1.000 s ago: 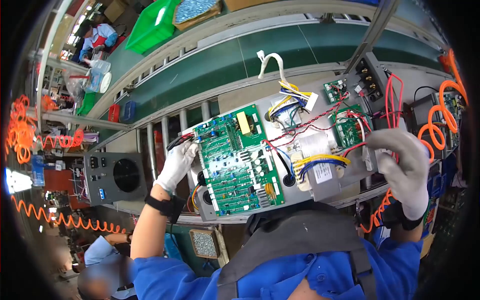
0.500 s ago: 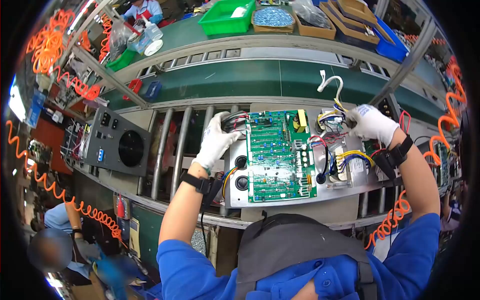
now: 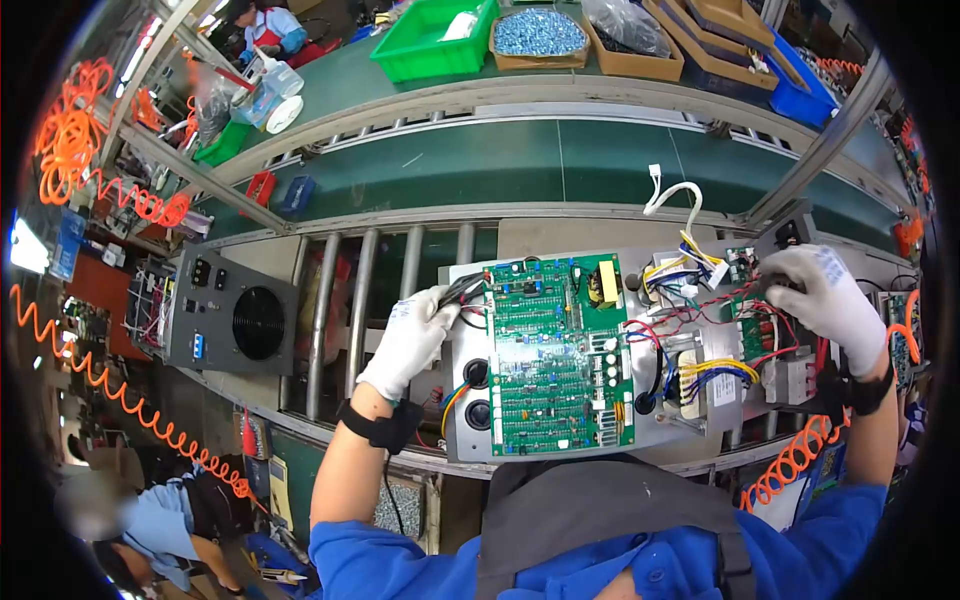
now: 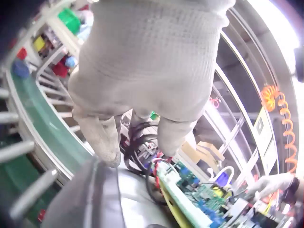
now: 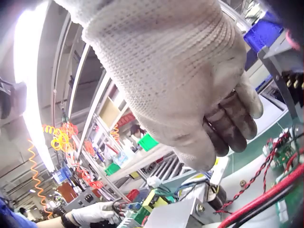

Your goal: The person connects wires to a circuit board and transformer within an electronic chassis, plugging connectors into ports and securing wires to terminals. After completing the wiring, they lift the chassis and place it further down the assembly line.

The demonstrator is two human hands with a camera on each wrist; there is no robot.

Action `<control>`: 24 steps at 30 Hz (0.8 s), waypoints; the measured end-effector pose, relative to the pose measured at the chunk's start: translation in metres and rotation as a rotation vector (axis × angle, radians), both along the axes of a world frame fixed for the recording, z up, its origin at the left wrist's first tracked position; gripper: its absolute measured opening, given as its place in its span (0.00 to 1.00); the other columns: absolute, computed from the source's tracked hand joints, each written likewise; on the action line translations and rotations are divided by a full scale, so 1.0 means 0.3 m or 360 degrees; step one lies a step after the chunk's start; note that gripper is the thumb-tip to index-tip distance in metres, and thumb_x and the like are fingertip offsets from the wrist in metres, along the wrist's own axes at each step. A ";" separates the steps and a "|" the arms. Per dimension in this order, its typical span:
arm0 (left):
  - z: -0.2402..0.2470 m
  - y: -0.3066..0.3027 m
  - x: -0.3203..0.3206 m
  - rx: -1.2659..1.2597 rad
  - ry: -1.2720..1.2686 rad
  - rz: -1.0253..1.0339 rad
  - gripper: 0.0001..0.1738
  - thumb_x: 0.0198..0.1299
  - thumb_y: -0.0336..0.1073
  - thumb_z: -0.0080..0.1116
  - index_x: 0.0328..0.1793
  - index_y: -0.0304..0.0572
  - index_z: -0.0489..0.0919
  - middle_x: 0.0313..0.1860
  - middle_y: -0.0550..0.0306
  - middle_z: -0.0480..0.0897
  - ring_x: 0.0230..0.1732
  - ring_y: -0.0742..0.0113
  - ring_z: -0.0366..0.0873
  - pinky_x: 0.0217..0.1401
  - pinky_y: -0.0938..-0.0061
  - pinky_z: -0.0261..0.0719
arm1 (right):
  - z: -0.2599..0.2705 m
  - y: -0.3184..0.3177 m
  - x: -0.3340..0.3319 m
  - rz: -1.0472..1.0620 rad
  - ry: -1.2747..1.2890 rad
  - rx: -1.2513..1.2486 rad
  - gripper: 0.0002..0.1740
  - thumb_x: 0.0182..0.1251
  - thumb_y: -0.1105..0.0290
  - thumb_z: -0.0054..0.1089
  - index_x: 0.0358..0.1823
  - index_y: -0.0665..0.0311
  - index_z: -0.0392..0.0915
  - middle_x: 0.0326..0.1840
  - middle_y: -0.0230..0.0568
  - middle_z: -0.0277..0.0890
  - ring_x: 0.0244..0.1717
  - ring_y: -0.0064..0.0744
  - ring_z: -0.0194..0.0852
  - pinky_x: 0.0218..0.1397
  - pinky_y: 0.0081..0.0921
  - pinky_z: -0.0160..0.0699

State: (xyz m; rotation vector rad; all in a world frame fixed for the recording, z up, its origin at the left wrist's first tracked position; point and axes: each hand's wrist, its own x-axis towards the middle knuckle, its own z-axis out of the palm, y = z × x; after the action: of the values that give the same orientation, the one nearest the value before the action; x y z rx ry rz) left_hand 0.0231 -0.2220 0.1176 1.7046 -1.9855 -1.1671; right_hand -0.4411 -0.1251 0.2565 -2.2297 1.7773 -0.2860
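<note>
Both hands wear white gloves. At the upper left corner of a large green circuit board (image 3: 545, 375), my left hand (image 3: 405, 340) holds a bundle of dark cables (image 3: 462, 290). The left wrist view shows these cables (image 4: 137, 142) looping between thumb and fingers. My right hand (image 3: 825, 300) hovers near the right end of the grey metal chassis (image 3: 465, 440), fingers loosely bent with nothing seen in them. Below it lie a small green board (image 3: 752, 335) and red wires. Twisted red-black wires (image 5: 261, 173) run beneath that hand in the right wrist view. A transformer (image 3: 718, 378) with yellow and blue leads stands between.
The chassis rests on a roller conveyor (image 3: 368, 290). A grey fan unit (image 3: 230, 315) stands at left. Beyond runs a green belt (image 3: 500, 165), with a green bin (image 3: 435, 45) and boxes of parts on the shelf above. Orange coiled hoses (image 3: 130, 410) hang at both sides.
My right hand moved from the far right to the white-plug wires, then back right over the small board. The left hand stays at the board's corner with the cables. The head view has shifted.
</note>
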 end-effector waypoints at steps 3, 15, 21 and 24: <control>-0.008 -0.028 0.012 -0.0002 0.0077 -0.0015 0.18 0.65 0.32 0.54 0.60 0.32 0.76 0.31 0.48 0.81 0.33 0.60 0.81 0.37 0.65 0.77 | 0.018 0.021 -0.007 -0.0138 0.0073 -0.0001 0.14 0.51 0.70 0.63 0.40 0.69 0.79 0.36 0.49 0.78 0.41 0.51 0.75 0.48 0.39 0.72; -0.012 -0.062 -0.058 -0.0071 -0.0062 -0.0296 0.18 0.65 0.30 0.59 0.60 0.34 0.73 0.46 0.52 0.81 0.51 0.65 0.78 0.54 0.70 0.77 | -0.027 0.212 -0.254 -0.0470 0.0285 -0.0180 0.24 0.58 0.78 0.55 0.59 0.68 0.74 0.59 0.46 0.74 0.63 0.41 0.70 0.70 0.35 0.62; 0.071 -0.053 -0.049 -0.0231 0.0078 -0.0315 0.41 0.55 0.30 0.68 0.73 0.32 0.61 0.67 0.39 0.67 0.66 0.53 0.70 0.68 0.66 0.71 | -0.030 0.151 -0.217 -0.0668 -0.0125 0.0107 0.21 0.68 0.73 0.54 0.61 0.70 0.73 0.58 0.43 0.75 0.60 0.27 0.72 0.63 0.23 0.67; 0.121 0.026 0.053 0.0138 0.0396 0.0257 0.41 0.55 0.33 0.70 0.74 0.34 0.62 0.60 0.50 0.76 0.57 0.66 0.74 0.63 0.72 0.73 | -0.014 0.139 -0.183 -0.0516 -0.0120 0.0104 0.20 0.68 0.75 0.53 0.61 0.71 0.73 0.57 0.43 0.75 0.60 0.29 0.73 0.64 0.24 0.67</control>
State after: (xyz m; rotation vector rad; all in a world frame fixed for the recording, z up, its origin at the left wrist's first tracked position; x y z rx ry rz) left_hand 0.0391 -0.2141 0.1539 1.6344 -1.6422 -1.3498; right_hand -0.4960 -0.0833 0.2525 -1.8557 2.0709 -0.3659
